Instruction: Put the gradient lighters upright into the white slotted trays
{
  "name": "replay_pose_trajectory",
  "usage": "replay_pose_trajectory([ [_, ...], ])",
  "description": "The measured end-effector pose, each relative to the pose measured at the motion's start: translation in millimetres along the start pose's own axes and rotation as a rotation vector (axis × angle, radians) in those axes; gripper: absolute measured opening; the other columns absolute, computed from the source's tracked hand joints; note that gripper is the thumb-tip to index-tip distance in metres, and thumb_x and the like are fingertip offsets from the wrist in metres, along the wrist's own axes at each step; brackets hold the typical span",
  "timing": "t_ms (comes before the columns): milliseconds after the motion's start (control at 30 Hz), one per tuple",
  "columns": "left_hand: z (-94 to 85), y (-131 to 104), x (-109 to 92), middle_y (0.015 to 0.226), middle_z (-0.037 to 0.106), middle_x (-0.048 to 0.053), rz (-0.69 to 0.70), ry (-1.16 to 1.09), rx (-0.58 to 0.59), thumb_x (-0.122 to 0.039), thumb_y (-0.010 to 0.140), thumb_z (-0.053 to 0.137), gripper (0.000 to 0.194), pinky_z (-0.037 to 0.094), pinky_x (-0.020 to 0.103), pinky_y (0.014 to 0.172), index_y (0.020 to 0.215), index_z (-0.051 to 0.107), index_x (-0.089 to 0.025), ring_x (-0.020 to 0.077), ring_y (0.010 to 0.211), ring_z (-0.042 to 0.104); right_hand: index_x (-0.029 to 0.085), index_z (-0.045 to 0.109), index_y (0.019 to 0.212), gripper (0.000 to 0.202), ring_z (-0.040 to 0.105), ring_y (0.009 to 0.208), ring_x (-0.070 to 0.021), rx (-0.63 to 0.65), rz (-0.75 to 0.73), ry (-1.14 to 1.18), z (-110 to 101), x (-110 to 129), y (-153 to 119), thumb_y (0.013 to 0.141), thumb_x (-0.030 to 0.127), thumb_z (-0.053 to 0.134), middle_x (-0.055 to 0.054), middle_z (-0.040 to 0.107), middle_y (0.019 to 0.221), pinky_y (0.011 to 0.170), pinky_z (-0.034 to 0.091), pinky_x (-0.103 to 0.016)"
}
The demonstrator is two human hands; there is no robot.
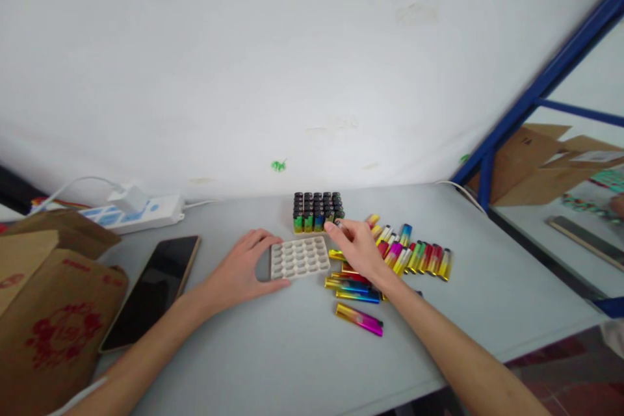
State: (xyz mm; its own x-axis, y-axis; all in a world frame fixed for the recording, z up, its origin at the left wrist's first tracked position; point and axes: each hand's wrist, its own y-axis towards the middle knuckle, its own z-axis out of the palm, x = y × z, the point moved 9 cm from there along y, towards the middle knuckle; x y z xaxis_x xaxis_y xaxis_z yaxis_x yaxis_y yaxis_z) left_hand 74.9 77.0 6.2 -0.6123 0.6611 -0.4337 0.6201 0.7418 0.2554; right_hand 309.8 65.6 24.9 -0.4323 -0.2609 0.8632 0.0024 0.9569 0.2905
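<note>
My left hand (248, 266) spans the left end of a white tray (301, 257) with rows of slots, thumb at the near edge and fingers at the far one. The tray lies flat on the table, its slots bare. My right hand (359, 248) is closed in a pinch at the tray's far right corner. A small metallic and dark end shows at its fingertips, apparently of a lighter (340, 225), mostly hidden. Just behind the tray stands a block of upright lighters (318, 211) in tight rows. Loose coloured lighters (358, 318) lie under and beside my right wrist.
A row of lighters (429, 259) lies to the right. On the left are a dark phone (153, 289), a brown paper bag (63, 318) and a white power strip (151, 213). A white wall rises behind. Blue metal frame (487, 175) and cardboard boxes (531, 162) stand at right.
</note>
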Motion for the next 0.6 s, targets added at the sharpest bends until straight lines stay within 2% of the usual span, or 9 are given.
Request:
replay_pose_trajectory([
  [133,15.0,0,-8,0.128,0.071,0.01,-0.005,-0.025,0.003,-0.067,0.08,0.09,0.071,0.055,0.049,0.11,0.133,0.068,-0.025,0.0343,0.12,0.067,0.026,0.036,0.062,0.051,0.033,0.058,-0.0129,0.008,0.029,-0.011,4,2,-2,0.099,0.056,0.054,0.005,0.036,0.059,0.058,0.026,-0.03],
  [233,19.9,-1,-11,0.131,0.07,0.01,-0.016,-0.023,0.011,-0.065,0.083,0.089,0.071,0.054,0.05,0.112,0.138,0.068,-0.026,0.0343,0.121,0.067,0.026,0.035,0.062,0.046,0.035,0.057,-0.0135,-0.015,0.025,-0.006,2,3,1,0.097,0.051,0.053,0.005,0.038,0.057,0.058,0.028,-0.031],
  [400,15.1,-1,-10,0.137,0.069,0.011,-0.023,-0.027,0.013,-0.061,0.076,0.095,0.084,0.053,0.053,0.115,0.146,0.063,-0.026,0.0365,0.126,0.065,0.026,0.038,0.065,0.052,0.037,0.058,-0.0142,-0.059,0.012,-0.037,-5,1,3,0.102,0.059,0.054,0.006,0.04,0.057,0.058,0.027,-0.031],
  [500,10.7,-1,-9,0.134,0.068,0.009,-0.026,-0.04,0.001,-0.052,0.074,0.096,0.074,0.053,0.051,0.114,0.136,0.066,-0.026,0.0355,0.126,0.065,0.026,0.045,0.076,0.048,0.043,0.061,-0.0156,-0.016,0.0,-0.032,-3,2,2,0.107,0.062,0.053,0.006,0.046,0.062,0.06,0.03,-0.03],
  [600,8.7,0,-10,0.128,0.069,0.007,-0.027,-0.065,-0.007,-0.049,0.074,0.095,0.061,0.056,0.048,0.111,0.125,0.07,-0.026,0.0335,0.122,0.066,0.026,0.05,0.087,0.04,0.05,0.064,-0.0172,0.074,-0.022,0.009,4,7,0,0.112,0.058,0.048,0.006,0.053,0.068,0.062,0.036,-0.03],
])
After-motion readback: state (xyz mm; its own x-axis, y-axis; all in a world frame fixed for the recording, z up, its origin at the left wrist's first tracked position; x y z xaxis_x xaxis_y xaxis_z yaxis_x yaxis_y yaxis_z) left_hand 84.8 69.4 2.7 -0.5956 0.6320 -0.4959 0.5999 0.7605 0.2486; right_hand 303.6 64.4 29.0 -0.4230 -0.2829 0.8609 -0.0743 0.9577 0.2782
